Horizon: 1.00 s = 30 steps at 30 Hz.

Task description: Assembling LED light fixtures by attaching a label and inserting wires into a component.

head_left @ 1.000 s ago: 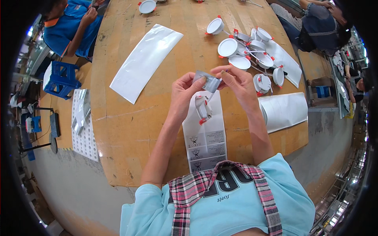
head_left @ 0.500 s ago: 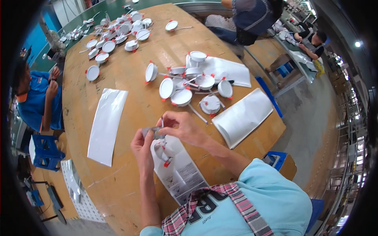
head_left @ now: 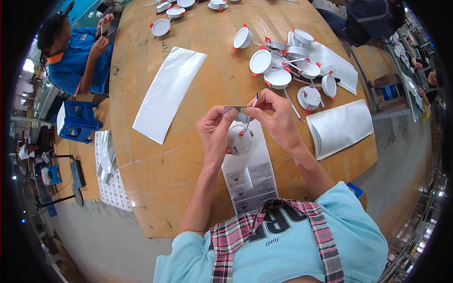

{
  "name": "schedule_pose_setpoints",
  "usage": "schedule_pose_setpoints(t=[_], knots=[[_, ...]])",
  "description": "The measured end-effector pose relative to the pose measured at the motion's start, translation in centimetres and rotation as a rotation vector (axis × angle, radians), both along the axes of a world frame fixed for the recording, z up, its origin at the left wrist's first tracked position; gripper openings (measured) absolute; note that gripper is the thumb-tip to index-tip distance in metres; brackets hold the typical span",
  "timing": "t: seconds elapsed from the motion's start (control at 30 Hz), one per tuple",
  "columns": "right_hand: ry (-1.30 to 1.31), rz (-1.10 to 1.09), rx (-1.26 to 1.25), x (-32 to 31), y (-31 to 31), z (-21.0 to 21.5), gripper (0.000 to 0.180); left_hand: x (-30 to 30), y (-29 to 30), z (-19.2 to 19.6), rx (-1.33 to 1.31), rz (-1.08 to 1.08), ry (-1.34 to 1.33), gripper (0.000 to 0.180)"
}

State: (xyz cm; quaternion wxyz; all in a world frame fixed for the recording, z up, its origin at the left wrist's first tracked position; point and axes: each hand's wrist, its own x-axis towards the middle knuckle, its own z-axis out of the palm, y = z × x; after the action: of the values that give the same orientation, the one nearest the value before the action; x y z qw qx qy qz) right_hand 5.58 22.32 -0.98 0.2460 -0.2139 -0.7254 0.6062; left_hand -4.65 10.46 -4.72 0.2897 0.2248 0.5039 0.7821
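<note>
Now the round white lamp (head_left: pixel 239 141) beneath the hands shows its broad round body, where a second ago it appeared more edge-on; it has been turned, and the small grey piece (head_left: pixel 244 117) above it has tipped from showing its face to a flatter angle. The left hand (head_left: pixel 214 126) is pinched on one side of that grey piece, thumb on top. The right hand (head_left: pixel 279 121) is closed around a white cable (head_left: pixel 255 101) whose dark tip points up past the fingers, its thumb also against the grey piece. With both hands still at the cable end, the work seems centred there rather than on the lamp body. The lamp sits over a printed white sheet (head_left: pixel 258 153) on the tabletop (head_left: pixel 158 188); whether it rests or hangs, I cannot tell. Beyond the right hand lie a cluster of lamps (head_left: pixel 278 79) and a folded white sleeve (head_left: pixel 340 129).
</note>
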Motion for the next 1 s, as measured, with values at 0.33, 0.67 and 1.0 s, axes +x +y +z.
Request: schedule_pose_setpoints(t=[0.33, 0.67, 1.0], knots=[[-0.031, 0.003, 0.014, -0.3, 0.0, -0.7, 0.019, -0.3, 0.2, -0.4, -0.124, -0.051, 0.006, 0.017], [-0.035, 0.104, -0.135, -0.2, 1.5, -1.5, 0.018, -0.9, 0.4, -0.3, -0.114, -0.095, -0.095, 0.023], [-0.004, 0.172, -0.155, -0.5, 1.9, -1.7, 0.020, -1.5, -0.2, -1.3, -0.205, -0.140, -0.021, 0.018]])
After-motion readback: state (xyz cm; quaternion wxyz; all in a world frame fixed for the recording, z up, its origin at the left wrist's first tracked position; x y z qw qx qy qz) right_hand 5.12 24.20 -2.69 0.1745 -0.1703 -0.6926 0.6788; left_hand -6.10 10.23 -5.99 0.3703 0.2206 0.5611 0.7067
